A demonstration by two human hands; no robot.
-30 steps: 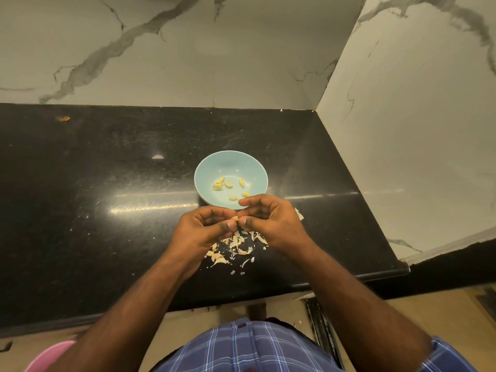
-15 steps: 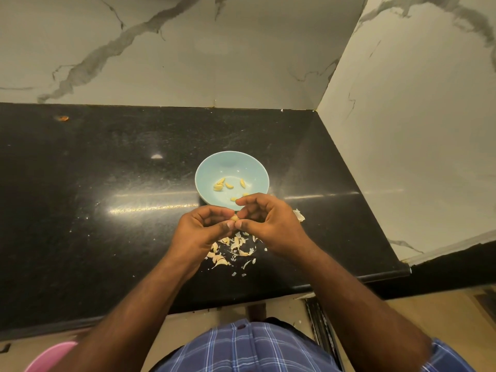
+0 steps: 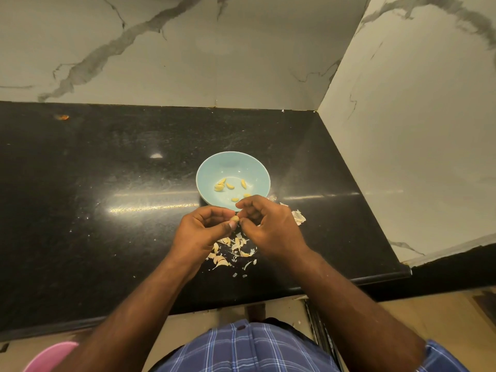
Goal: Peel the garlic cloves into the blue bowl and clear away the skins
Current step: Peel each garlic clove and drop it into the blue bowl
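A light blue bowl (image 3: pixel 233 167) stands on the black counter and holds several peeled garlic cloves (image 3: pixel 228 185). Just in front of it, my left hand (image 3: pixel 200 232) pinches a small garlic clove (image 3: pixel 235 218) between thumb and fingers. My right hand (image 3: pixel 271 226) has its fingertips curled onto the same clove from the right. A scatter of pale garlic skins (image 3: pixel 232 251) lies on the counter beneath both hands. Another bit of skin (image 3: pixel 298 217) lies to the right of my right hand.
The black counter (image 3: pixel 107 197) meets marble walls at the back and right, forming a corner. Its front edge runs just below my forearms. A pink object (image 3: pixel 48 355) shows at the bottom left, below the counter.
Both hands stay close together on the clove with only slight finger movement. The bowl and the skins have not moved.
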